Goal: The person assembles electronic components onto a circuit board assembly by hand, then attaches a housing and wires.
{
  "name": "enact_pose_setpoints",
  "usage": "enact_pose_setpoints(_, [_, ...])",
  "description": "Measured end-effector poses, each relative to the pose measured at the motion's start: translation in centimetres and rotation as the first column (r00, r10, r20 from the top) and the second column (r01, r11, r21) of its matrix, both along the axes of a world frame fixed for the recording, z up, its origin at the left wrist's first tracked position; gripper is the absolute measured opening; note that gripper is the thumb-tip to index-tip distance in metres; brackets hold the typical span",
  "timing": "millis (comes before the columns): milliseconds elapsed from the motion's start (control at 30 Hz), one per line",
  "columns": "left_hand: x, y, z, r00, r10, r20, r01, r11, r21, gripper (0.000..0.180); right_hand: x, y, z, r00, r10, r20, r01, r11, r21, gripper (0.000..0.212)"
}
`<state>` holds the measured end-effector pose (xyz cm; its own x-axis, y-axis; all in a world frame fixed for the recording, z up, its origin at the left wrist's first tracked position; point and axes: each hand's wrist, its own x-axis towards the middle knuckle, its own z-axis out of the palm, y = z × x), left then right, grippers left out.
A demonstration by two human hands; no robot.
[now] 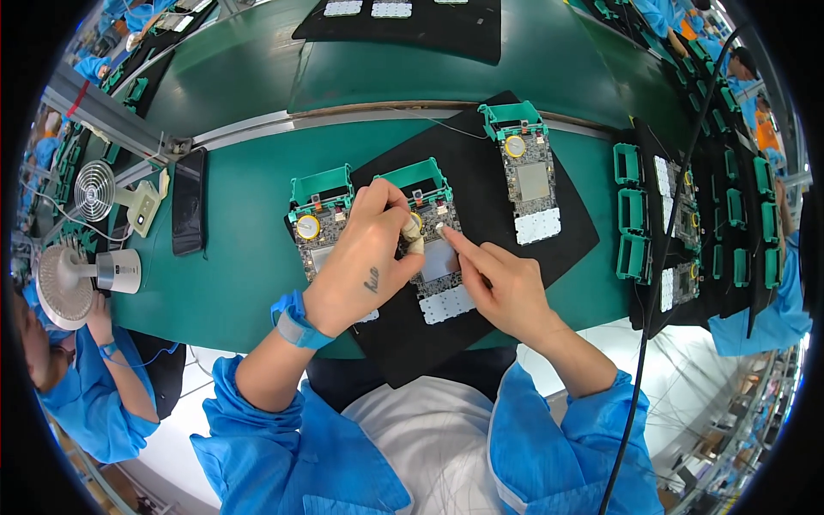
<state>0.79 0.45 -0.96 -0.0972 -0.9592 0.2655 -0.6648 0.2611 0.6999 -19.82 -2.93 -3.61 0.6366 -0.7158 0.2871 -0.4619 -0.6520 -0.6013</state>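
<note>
A bright blue jacket (pixel 343 463) with loose, creased sleeves (pixel 253 433) hangs open over a white shirt (pixel 429 429); the left hand (pixel 365 257) has a blue wrist strap (pixel 296 324), dark script (pixel 371 281) across its back and cream finger covers (pixel 415 246)

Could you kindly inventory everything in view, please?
Worktable: one, green, centre
Near mat: one, black, worktable
Circuit boards: three, grey-white, across near mat
Frames: three, green, boards' far ends
Other frames: several, green, both sides
Far mat: one, black, top centre
Phone: one, black, left
Fans: two, white, far left
Cable: one, black, right
Rail: one, metallic, beyond the boards
Co-workers: several, blue clothing, edges
Wristband: one, blue, left wrist
Jacket: one, blue, bottom
Left hand: one, over middle board, grip hidden
Right hand: one, index fingertip at middle board
</note>
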Motion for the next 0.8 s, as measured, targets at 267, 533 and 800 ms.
enact_pose_setpoints(267, [-0.2,0.0,-0.2,1.000,0.011,-0.005,-0.011,1.000,-0.007,0.027,0.3,0.2,-0.2,0.992,0.017,-0.124,-0.044,0.975,-0.218,0.050])
enact_pose_setpoints(533, [-0.5,0.1,0.0,1.000,-0.005,-0.001,0.005,1.000,0.023,0.025,0.5,0.7,-0.4,0.970,0.017,-0.244,-0.103,0.934,-0.343,0.053])
enact_pose_setpoints(800, [-0.2,-0.1,-0.4,1.000,-0.017,-0.004,0.017,1.000,0.005,0.024,0.6,-0.1,-0.5,0.990,0.062,-0.128,-0.100,0.942,-0.321,0.058])
